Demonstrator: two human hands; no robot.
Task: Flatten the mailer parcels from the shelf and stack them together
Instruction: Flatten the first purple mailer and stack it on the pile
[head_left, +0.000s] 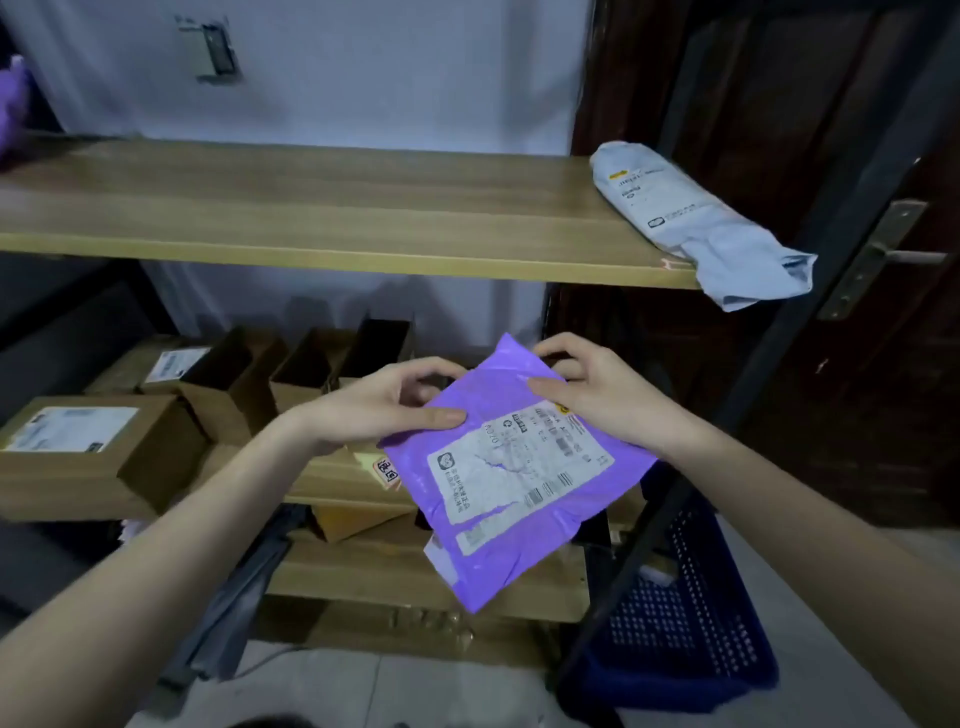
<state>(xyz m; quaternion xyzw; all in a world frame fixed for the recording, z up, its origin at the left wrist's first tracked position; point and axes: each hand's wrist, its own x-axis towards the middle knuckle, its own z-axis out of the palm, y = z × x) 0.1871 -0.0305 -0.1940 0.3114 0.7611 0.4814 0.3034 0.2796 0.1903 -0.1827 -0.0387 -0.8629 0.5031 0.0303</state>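
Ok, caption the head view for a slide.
Both hands, left hand and right hand, hold a purple mailer; a grey mailer waits on the shelf.

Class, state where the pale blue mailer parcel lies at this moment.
In the head view, the pale blue mailer lies at the right end of the upper shelf, overhanging its front corner, beside the dark door.

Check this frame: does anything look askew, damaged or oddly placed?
Yes. The pale blue mailer lies skewed at the right end of the upper shelf, its crumpled end hanging past the front edge. The purple mailer, held by the left hand and right hand, has a wrinkled, torn-looking label.
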